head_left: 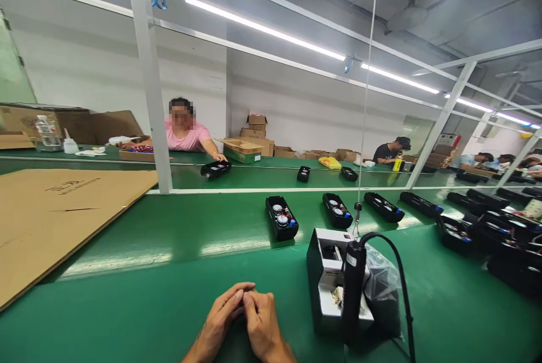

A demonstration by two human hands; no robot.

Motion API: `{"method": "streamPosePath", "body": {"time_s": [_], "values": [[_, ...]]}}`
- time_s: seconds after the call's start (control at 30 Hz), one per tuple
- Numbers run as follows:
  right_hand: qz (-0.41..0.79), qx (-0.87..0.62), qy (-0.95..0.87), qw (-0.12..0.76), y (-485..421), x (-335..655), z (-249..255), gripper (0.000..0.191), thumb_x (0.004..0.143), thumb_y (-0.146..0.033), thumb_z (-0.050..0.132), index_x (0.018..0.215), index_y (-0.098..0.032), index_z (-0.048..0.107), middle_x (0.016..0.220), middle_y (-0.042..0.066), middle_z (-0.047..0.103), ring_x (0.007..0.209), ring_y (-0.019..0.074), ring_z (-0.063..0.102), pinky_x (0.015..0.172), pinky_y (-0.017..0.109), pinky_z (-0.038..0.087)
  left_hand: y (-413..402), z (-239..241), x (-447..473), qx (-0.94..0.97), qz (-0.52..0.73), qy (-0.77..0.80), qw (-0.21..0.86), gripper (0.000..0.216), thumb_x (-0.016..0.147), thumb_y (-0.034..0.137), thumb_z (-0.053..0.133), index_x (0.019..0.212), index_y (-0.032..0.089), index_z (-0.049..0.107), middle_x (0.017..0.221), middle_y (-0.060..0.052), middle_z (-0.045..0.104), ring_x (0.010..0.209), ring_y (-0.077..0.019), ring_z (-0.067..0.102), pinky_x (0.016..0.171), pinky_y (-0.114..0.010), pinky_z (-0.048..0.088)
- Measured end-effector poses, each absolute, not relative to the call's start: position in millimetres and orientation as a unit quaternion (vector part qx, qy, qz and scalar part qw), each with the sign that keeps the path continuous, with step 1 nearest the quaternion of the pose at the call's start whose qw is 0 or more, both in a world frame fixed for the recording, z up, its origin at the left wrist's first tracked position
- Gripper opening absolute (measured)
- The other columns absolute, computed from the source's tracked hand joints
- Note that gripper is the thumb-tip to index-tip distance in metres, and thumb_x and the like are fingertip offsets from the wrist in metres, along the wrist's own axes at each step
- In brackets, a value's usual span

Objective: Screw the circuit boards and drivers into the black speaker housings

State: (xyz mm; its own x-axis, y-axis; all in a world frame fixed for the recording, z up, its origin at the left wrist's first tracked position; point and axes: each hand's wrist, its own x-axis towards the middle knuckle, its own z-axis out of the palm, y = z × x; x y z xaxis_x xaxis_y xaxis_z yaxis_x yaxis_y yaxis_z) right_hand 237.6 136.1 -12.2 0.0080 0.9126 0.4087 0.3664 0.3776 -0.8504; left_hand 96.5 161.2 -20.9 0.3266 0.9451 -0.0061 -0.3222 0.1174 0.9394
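Head view: at the near edge of the green worktop (139, 289) the left hand (218, 320) and right hand (262, 323) rest pressed together, fingertips meeting, pinching nothing I can make out. Just right stands an open white box (324, 289) with a hanging black tool (352, 289) before it. Farther in, open black cases (282, 218) showing round parts run toward the right edge.
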Motion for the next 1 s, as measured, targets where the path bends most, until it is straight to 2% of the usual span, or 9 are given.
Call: {"method": "streamPosePath", "body": {"time_s": [0.13,0.23,0.43,0.67,0.87,0.93,1.0], "values": [[0.299,-0.471,-0.649,0.516,134.1,239.5,-16.4,0.068,0.107,-0.061,0.039,0.060,-0.018,0.064,0.059,0.004,0.060,0.058,0.0155,0.046,0.058,0.032,0.028,154.4,-17.4,98.4,0.487,0.471,0.334,0.656,0.066,0.079,0.074,0.083,0.111,0.016,0.086,0.120,-0.016,0.081,0.121,-0.0394,0.072,0.111,-0.049,0.056],[0.332,-0.453,-0.647,0.515,134.6,242.4,-22.6,0.073,0.104,-0.069,0.042,0.057,-0.017,0.063,0.057,0.003,0.054,0.058,0.0148,0.040,0.058,0.032,0.026,149.2,-13.0,99.4,0.515,0.463,0.325,0.644,0.061,0.085,0.071,0.079,0.110,0.015,0.086,0.117,-0.015,0.081,0.119,-0.0375,0.071,0.113,-0.048,0.053],[0.398,-0.420,-0.639,0.506,133.0,244.4,-27.0,0.073,0.099,-0.078,0.047,0.054,-0.021,0.047,0.050,-0.002,0.036,0.052,0.0119,0.029,0.053,0.032,0.019,148.6,-9.3,103.5,0.542,0.466,0.304,0.630,0.065,0.088,0.078,0.072,0.098,0.015,0.084,0.098,-0.011,0.079,0.100,-0.0298,0.069,0.095,-0.038,0.053],[0.514,-0.371,-0.584,0.507,128.4,232.6,-24.9,0.075,0.093,-0.088,0.049,0.052,-0.026,0.037,0.041,-0.006,0.030,0.036,0.0090,0.028,0.041,0.027,0.021,153.8,-15.4,106.2,0.525,0.493,0.320,0.616,0.068,0.086,0.083,0.069,0.076,0.016,0.070,0.076,-0.003,0.060,0.075,-0.0184,0.051,0.073,-0.030,0.044],[0.595,-0.307,-0.534,0.516,127.3,229.3,-21.6,0.073,0.090,-0.086,0.057,0.052,-0.027,0.037,0.040,-0.009,0.027,0.031,0.0077,0.029,0.037,0.024,0.022,156.0,-19.6,105.9,0.503,0.506,0.337,0.614,0.070,0.082,0.085,0.073,0.067,0.019,0.056,0.065,0.004,0.044,0.064,-0.0132,0.037,0.062,-0.026,0.036],[0.606,-0.291,-0.525,0.522,128.0,229.6,-20.7,0.074,0.088,-0.083,0.064,0.050,-0.026,0.038,0.039,-0.008,0.029,0.031,0.0069,0.030,0.038,0.024,0.022,156.1,-19.6,105.7,0.501,0.505,0.334,0.618,0.070,0.081,0.085,0.074,0.067,0.019,0.057,0.065,0.004,0.045,0.064,-0.0130,0.038,0.062,-0.025,0.037],[0.617,-0.276,-0.512,0.531,129.9,230.1,-19.8,0.074,0.086,-0.079,0.070,0.047,-0.025,0.039,0.038,-0.008,0.030,0.031,0.0068,0.031,0.038,0.024,0.022,155.1,-18.7,105.5,0.504,0.497,0.324,0.628,0.068,0.082,0.084,0.075,0.073,0.017,0.064,0.070,0.001,0.054,0.068,-0.0145,0.047,0.066,-0.025,0.042]]}}
